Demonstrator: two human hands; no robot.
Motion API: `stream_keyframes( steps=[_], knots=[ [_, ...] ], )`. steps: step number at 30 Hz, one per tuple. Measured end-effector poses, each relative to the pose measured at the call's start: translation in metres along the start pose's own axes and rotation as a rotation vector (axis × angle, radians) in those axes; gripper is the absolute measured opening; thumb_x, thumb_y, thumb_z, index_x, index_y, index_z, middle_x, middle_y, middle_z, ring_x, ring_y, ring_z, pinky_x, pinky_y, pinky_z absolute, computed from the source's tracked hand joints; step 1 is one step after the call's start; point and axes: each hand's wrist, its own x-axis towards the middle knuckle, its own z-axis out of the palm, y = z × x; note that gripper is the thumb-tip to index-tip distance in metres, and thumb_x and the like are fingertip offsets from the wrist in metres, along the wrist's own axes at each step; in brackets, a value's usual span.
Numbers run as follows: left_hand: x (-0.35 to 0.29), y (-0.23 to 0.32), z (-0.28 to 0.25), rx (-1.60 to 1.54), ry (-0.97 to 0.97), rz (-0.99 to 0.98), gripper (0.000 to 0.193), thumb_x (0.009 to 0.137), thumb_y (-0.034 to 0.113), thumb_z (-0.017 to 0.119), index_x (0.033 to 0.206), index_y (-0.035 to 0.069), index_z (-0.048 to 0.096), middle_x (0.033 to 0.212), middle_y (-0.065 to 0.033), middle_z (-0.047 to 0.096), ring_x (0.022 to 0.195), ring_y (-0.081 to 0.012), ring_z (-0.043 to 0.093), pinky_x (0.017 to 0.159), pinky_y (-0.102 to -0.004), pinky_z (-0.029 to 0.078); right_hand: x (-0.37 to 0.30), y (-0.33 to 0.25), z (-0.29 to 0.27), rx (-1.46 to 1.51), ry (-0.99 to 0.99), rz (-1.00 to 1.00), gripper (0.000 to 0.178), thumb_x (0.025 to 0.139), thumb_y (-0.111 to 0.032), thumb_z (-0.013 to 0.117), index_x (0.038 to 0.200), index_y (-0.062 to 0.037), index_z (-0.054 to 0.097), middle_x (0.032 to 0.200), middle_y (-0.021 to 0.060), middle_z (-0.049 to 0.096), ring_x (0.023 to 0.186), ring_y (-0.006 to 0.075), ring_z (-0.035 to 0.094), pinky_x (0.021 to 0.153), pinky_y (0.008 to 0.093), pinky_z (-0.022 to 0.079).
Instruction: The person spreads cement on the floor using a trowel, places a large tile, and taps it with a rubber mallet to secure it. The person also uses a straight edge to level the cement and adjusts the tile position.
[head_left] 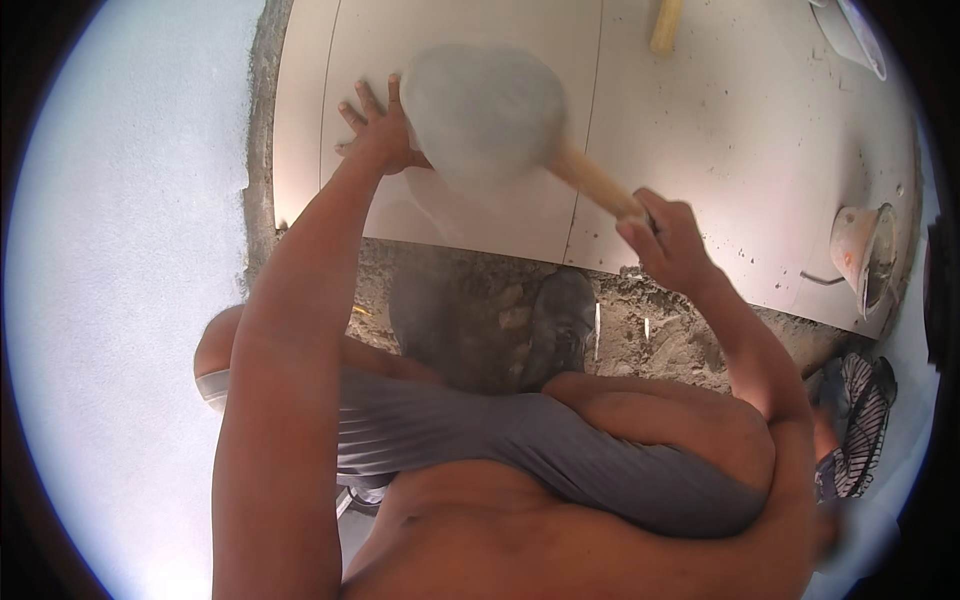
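Grey-headed: one mallet (pixel 490 115), gripped by one of two hands (pixel 674 242).

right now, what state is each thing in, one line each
mallet, held up by its handle, head blurred
right hand, closed around that handle
tiles, laid edge to edge, dirt-specked
left hand, fingers spread over tiles
white container, open-mouthed, stained
wooden stick, partly out of view
ground, bare, rough

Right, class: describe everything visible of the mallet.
The mallet has a broad, rounded grey head, blurred, its material unclear, and a straight, pale-brown handle that looks wooden. It slants up-left from the right grip, closed around the handle's lower end. The head appears over the pale surface; contact there cannot be told.
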Motion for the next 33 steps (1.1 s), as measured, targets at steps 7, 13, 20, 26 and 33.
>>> stream_keyframes(
  steps=[7, 13, 20, 26, 33],
  knots=[
    [-0.02, 0.018, -0.017, -0.093, 0.019, -0.071, 0.137, 0.063, 0.048, 0.09, 0.158, 0.026, -0.007, 0.16, -0.0259, -0.019, 0.145, -0.0553, -0.01, 0.101, -0.0816, 0.022, -0.002, 0.011, 0.005, -0.137, -0.153, 0.224, 0.048, 0.097, -0.046, 0.059, 0.079, -0.0016, 0.056, 0.053, 0.0103, 0.053, 0.047, 0.0231, 0.053, 0.048, 0.0382, 0.042],
    [-0.006, 0.006, -0.013, -0.096, 0.002, 0.039, 0.116, 0.079, 0.04, 0.079, 0.158, 0.029, -0.005, 0.161, -0.0226, -0.017, 0.145, -0.0545, -0.008, 0.102, -0.0797, 0.025, -0.016, 0.022, 0.028, -0.111, -0.111, 0.032, 0.048, 0.098, -0.046, 0.057, 0.082, -0.0011, 0.055, 0.053, 0.0127, 0.051, 0.048, 0.0263, 0.054, 0.049, 0.0392, 0.041],
    [-0.01, -0.02, -0.027, -0.181, -0.051, 0.094, 0.098, 0.084, 0.042, 0.074, 0.159, 0.027, 0.012, 0.161, -0.0293, -0.002, 0.14, -0.0623, -0.007, 0.115, -0.0649, 0.014, 0.004, -0.019, 0.031, -0.104, -0.213, -0.031, 0.048, 0.097, -0.047, 0.057, 0.089, -0.0005, 0.055, 0.058, 0.0165, 0.055, 0.053, 0.034, 0.057, 0.053, 0.0442, 0.045],
    [0.009, -0.04, -0.035, 0.129, -0.035, 0.263, 0.09, 0.091, 0.028, 0.067, 0.158, 0.036, 0.007, 0.164, -0.0172, -0.001, 0.147, -0.049, 0.011, 0.116, -0.0553, 0.029, 0.02, 0.006, 0.056, -0.24, -0.249, 0.032, 0.047, 0.098, -0.046, 0.056, 0.087, 0.0004, 0.055, 0.058, 0.0191, 0.055, 0.056, 0.0393, 0.058, 0.055, 0.0472, 0.044],
    [0.009, -0.057, -0.031, 0.149, 0.01, 0.295, 0.094, 0.088, 0.031, 0.071, 0.157, 0.036, 0.008, 0.164, -0.0165, 0.0, 0.145, -0.0497, 0.017, 0.114, -0.0565, 0.032, 0.009, -0.011, 0.061, -0.038, -0.203, -0.145, 0.051, 0.098, -0.048, 0.054, 0.082, 0.0006, 0.054, 0.059, 0.0208, 0.054, 0.06, 0.0402, 0.058, 0.06, 0.047, 0.045]
  ],
)
